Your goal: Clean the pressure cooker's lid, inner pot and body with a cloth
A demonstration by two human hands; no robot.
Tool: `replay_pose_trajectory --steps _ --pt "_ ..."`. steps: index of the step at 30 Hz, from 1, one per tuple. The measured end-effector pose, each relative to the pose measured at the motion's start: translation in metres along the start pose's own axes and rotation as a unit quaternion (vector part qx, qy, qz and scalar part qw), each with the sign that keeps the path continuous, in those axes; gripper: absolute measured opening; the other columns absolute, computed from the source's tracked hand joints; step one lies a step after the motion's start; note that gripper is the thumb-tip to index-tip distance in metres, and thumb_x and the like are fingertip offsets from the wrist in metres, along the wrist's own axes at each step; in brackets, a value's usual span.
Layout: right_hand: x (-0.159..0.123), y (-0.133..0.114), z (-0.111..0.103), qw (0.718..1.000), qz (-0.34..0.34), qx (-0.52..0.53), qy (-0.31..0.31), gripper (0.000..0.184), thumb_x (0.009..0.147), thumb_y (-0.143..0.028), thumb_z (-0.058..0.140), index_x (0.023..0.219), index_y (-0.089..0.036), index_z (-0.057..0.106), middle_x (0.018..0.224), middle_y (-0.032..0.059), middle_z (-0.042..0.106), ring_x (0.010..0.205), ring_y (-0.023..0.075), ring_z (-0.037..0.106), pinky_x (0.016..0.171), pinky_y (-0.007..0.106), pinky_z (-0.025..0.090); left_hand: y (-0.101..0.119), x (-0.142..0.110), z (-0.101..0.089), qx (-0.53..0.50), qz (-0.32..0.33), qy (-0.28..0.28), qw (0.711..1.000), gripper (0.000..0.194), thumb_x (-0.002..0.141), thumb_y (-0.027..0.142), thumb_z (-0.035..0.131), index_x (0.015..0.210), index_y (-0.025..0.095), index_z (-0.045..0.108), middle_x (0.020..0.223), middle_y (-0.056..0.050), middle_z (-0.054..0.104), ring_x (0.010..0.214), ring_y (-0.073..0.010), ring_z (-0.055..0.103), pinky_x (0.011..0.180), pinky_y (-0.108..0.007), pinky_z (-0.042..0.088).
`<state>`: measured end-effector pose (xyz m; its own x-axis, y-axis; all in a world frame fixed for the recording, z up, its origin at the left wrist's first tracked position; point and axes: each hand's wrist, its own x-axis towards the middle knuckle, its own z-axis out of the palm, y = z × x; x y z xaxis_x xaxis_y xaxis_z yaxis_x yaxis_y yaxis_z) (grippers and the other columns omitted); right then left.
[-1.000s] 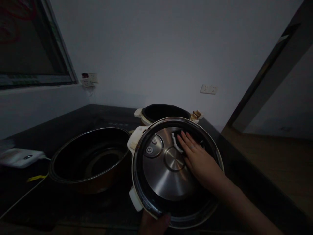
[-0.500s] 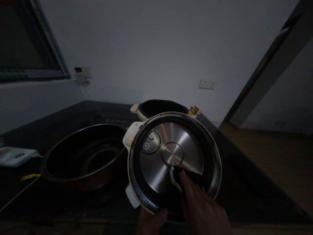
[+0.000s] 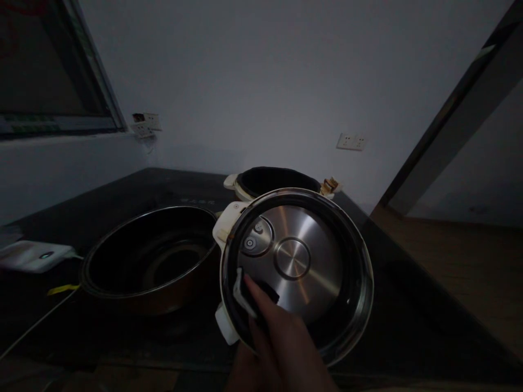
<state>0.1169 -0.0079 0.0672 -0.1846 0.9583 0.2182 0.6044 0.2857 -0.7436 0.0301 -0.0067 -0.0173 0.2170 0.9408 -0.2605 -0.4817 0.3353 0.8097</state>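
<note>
A pressure cooker lid [image 3: 310, 234] is tilted up with its steel inner face and dark sealing ring toward me. My right hand [image 3: 286, 337] presses a folded dark cloth [image 3: 243, 296] with a pale edge onto the lower left of that face, fingers closed over it. Below the rim, my left hand [image 3: 243, 367] grips the lid from underneath, mostly covered by the right hand. Left of the lid stands a dark inner pot [image 3: 149, 302], its mouth upward. Behind the lid, the cooker body [image 3: 244, 190] is partly hidden.
A white device [image 3: 38, 257] with a cord lies at the left on the black countertop [image 3: 163, 188], near a yellow strip [image 3: 63, 289]. Wall sockets [image 3: 351, 142] are set above the counter. A brownish bundle [image 3: 329, 185] sits at the cooker body's right side.
My right hand has slid the cloth leftward across the lid, from below its centre to the lower left ring. The view has shifted slightly; the lid stays tilted in my left hand.
</note>
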Motion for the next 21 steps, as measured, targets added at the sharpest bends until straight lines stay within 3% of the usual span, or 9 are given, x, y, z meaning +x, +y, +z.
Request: replay_pose_trajectory --steps 6,11,14,17,21 --pt "0.026 -0.018 0.002 0.987 0.013 0.143 0.075 0.054 0.093 -0.019 0.038 0.146 -0.011 0.031 0.147 0.0109 0.04 0.137 0.0189 0.035 0.11 0.038 0.031 0.0 0.001 -0.003 0.039 0.039 0.044 0.998 0.053 0.056 0.027 0.081 0.107 0.019 0.071 0.1 -0.012 0.074 0.128 -0.0335 0.048 0.104 -0.036 0.04" --pt "0.02 -0.014 0.0 0.991 0.002 0.132 0.032 0.059 0.09 -0.013 0.039 0.148 -0.012 0.029 0.144 0.0127 0.045 0.133 0.0205 0.041 0.108 0.039 0.037 -0.011 0.014 -0.017 0.017 -0.001 0.013 1.0 0.047 0.051 0.031 0.085 0.096 0.023 0.074 0.087 -0.01 0.075 0.119 -0.0334 0.056 0.102 -0.036 0.043" --pt "0.004 -0.008 -0.014 0.995 0.016 0.091 -0.022 0.055 0.088 -0.01 0.04 0.143 -0.013 0.039 0.136 0.0119 0.055 0.126 0.0195 0.051 0.104 0.035 0.041 -0.017 0.015 -0.017 -0.049 -0.031 -0.024 0.998 0.052 0.05 0.031 0.087 0.099 0.022 0.073 0.083 -0.009 0.075 0.112 -0.0333 0.06 0.101 -0.04 0.044" --pt "-0.016 0.004 -0.03 0.997 0.031 0.013 -0.066 0.052 0.084 -0.008 0.042 0.135 -0.017 0.05 0.123 0.0094 0.065 0.11 0.0189 0.063 0.093 0.031 0.051 -0.02 0.008 -0.012 -0.1 -0.042 -0.047 0.993 0.057 0.052 0.031 0.087 0.105 0.022 0.071 0.094 -0.01 0.075 0.112 -0.0338 0.061 0.101 -0.044 0.043" --pt "-0.04 0.024 -0.048 0.978 -0.02 -0.196 -0.068 0.054 0.075 -0.003 0.043 0.124 -0.017 0.059 0.108 0.008 0.072 0.09 0.0199 0.071 0.076 0.029 0.058 -0.017 -0.001 -0.007 -0.135 -0.055 -0.075 0.986 0.05 0.05 0.031 0.089 0.097 0.021 0.074 0.097 -0.009 0.075 0.111 -0.036 0.061 0.103 -0.047 0.042"
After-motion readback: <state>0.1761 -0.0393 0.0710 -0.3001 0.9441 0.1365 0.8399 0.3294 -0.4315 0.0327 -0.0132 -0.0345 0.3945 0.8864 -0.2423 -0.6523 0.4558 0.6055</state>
